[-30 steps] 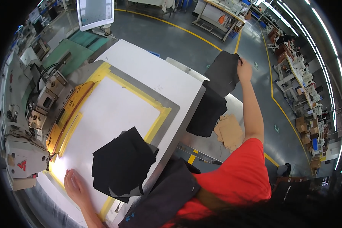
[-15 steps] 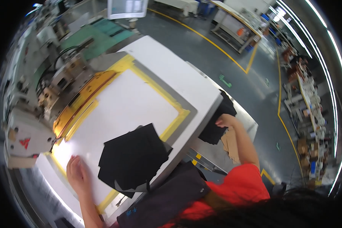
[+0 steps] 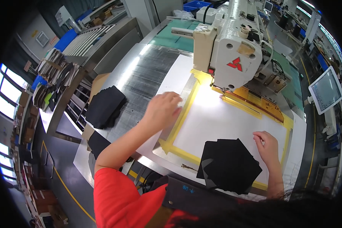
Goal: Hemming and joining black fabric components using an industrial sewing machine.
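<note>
My left hand (image 3: 163, 110) is raised over the left edge of a white work sheet (image 3: 224, 125) bordered with yellow tape. Its fingers are loosely bent and apart, with nothing visible in them. On the sheet's near part lies a fanned stack of black flat pieces (image 3: 231, 165); a greyish piece shows at its left edge. My right hand (image 3: 268, 146) is just right of this stack, apart from it, fingers slightly curved and holding nothing I can see. Another stack of black pieces (image 3: 105, 106) lies on the metal table to the left.
A white industrial sewing machine head (image 3: 237, 53) stands over the sheet's far side, beside a yellow clamp bar (image 3: 254, 102). At the right is a screen (image 3: 326, 90). A metal tabletop (image 3: 138, 76) extends left; beyond it, piled material (image 3: 55, 76) sits near a roller rack (image 3: 87, 40).
The view has swung left. My right hand has come from the black pieces on the right-side table to beside the stack on the sheet. My left hand has lifted to the sheet's left edge.
</note>
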The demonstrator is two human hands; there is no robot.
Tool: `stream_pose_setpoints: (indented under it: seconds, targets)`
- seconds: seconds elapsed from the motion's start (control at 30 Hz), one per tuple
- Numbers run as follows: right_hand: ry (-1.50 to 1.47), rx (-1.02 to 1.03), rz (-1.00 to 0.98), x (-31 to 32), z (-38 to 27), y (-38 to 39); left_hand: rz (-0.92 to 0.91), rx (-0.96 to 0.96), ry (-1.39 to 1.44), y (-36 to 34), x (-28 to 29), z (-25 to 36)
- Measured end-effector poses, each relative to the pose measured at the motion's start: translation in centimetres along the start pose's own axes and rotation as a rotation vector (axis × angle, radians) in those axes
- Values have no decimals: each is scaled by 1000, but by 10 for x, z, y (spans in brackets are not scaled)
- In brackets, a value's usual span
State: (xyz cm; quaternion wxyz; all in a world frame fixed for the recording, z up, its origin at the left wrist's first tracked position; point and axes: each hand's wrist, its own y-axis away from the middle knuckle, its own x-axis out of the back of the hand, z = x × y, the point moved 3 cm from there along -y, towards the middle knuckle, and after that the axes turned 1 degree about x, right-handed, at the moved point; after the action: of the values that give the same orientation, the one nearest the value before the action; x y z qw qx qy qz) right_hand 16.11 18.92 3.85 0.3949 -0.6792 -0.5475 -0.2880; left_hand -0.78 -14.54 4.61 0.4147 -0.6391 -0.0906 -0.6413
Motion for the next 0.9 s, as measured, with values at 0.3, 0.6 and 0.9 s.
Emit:
stream_pose_setpoints:
  seconds: [0.3, 0.6, 0.9]
  targets:
    - [-167, 206, 30, -72, -12, -74, -122, 718, -203, 95, 73, -159]
    - [-167, 317, 76, -69, -15, -70, -113, 859, 120, 91, 90, -182]
    - [302, 869, 86, -89, -84, -85, -430, 654, 1021, -8, -22, -27]
